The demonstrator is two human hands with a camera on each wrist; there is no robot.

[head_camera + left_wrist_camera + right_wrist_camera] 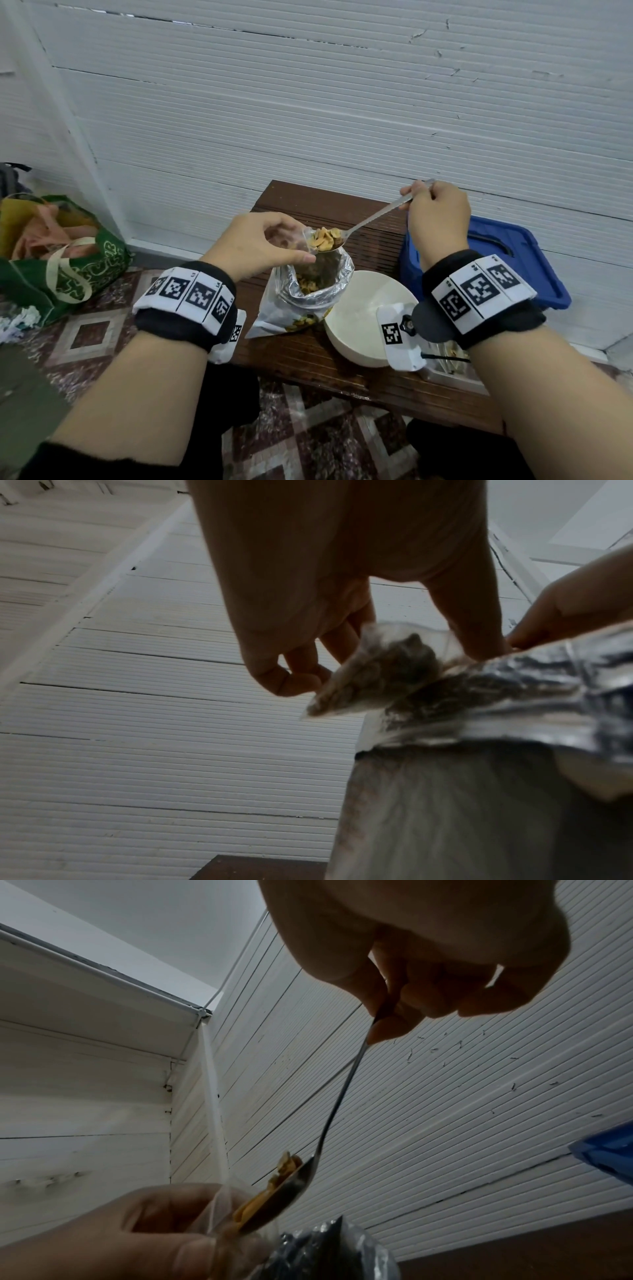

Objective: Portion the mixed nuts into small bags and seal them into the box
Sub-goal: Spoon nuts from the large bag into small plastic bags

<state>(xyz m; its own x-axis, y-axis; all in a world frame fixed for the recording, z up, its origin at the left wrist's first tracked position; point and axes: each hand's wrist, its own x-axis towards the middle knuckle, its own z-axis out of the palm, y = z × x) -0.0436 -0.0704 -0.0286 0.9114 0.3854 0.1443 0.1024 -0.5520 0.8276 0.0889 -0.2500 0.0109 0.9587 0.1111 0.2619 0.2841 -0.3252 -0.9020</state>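
My left hand (274, 243) pinches a small clear bag (301, 241) by its mouth, held over the open foil nut bag (318, 281) on the wooden bench. The small bag (373, 674) hangs from thumb and fingers with some nuts inside. My right hand (435, 212) grips the handle end of a metal spoon (373, 219). Its bowl, heaped with mixed nuts (325, 238), is at the small bag's mouth. From below, the spoon (329, 1123) tilts toward the clear bag (222, 1213) with nuts (270, 1185) at its edge.
A white bowl (363, 308) stands on the bench (301, 356) right of the foil bag. A blue box lid (524, 253) lies under my right wrist, a clear container (448, 363) near the bench's front right. A green shopping bag (61, 260) sits on the floor left.
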